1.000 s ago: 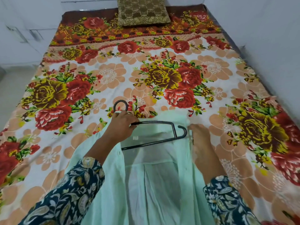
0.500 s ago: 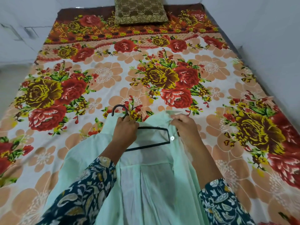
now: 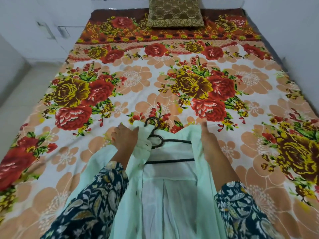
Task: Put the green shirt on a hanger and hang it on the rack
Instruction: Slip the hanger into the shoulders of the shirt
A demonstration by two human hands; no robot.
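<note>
Left grip [image 3: 125,138]: back of the hand up, fingers and thumb closed on a bunched fold of the green shirt [image 3: 172,195] at its collar edge. Right grip [image 3: 209,144]: thumb raised, the other fingers hidden behind the shirt's opposite front edge, which it holds drawn outward. Between the two grips lies the black hanger [image 3: 177,141]. Its two bars run across the opened front, and the end nearest the right grip is covered by cloth. Its hook [image 3: 151,121] projects just beyond the left grip's thumb, past the collar and onto the bedspread [image 3: 138,80]. The shirt lies flat on the bed, front open, its body extending from the grips back toward the person. Behind each grip is a dark floral sleeve [image 3: 96,204]. Far beyond both grips, at the head of the bed, rests an olive patterned cushion [image 3: 175,12] against a white wall [image 3: 34,14].
</note>
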